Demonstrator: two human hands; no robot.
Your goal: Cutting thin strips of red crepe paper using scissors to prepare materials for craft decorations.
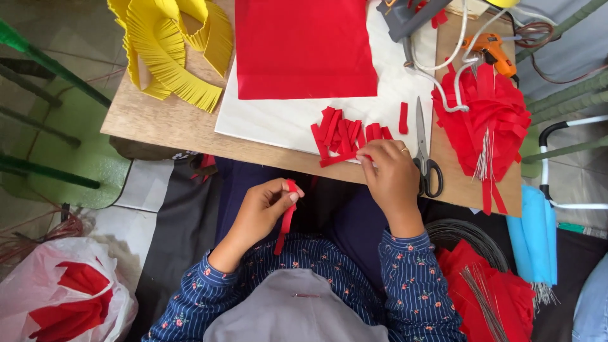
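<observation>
- I count two hands in view; left hand point(269, 201) is pinched shut on one red paper strip point(286, 218), which hangs bent below the tabletop edge, over the lap; right hand point(387, 170) rests on the front edge of the tabletop point(171, 123), fingertips closed on a strip at the near side of the pile of red strips point(342, 136).
- Pile: roughly a dozen short cut strips, overlapping, so I cannot count them exactly; one more strip point(403, 118) lies apart, just right of it.
- One pair of scissors point(425, 152), metal blades, black handles, just beside the right hand, closed.
- One red sheet point(304, 47), flat, on a white sheet point(278, 120); one yellow fringed band point(174, 47), curled, at the left.
- One red fringed bundle point(491, 123) with thin wires at the right; one orange glue gun point(491, 50) behind it; white cord between.
- Off the tabletop: one plastic bag point(60, 291) with red scraps; one blue roll point(535, 234).
</observation>
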